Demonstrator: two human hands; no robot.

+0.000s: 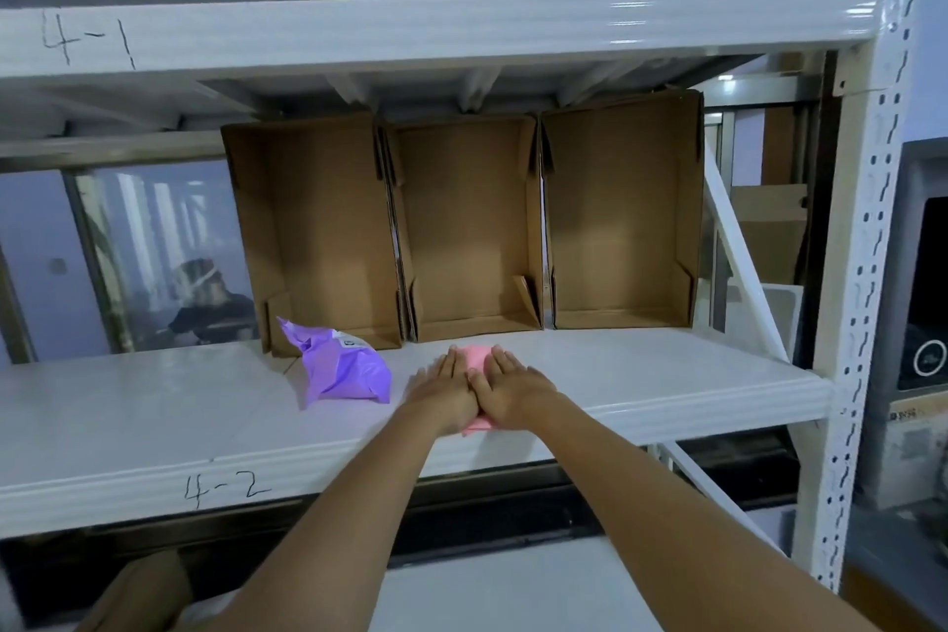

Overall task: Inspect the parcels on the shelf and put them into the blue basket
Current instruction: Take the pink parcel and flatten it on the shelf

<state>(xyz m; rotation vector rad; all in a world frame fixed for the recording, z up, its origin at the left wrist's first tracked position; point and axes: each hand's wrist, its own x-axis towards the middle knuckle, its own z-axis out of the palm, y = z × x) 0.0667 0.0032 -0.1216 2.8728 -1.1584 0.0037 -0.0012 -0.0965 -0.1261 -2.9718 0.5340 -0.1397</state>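
Both hands lie flat, fingers straight, side by side on a pink parcel [476,360] near the front edge of the white shelf [641,375]: left hand [445,393], right hand [505,388]. Neither grip curls round it. At ten o'clock sits a purple parcel [341,370]. Behind, at twelve, stand three open cardboard boxes [467,226].

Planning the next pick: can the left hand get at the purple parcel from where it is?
Probably yes. The purple parcel lies on the same shelf, just left of the left hand, with bare shelf between; that hand lies flat on the pink parcel.
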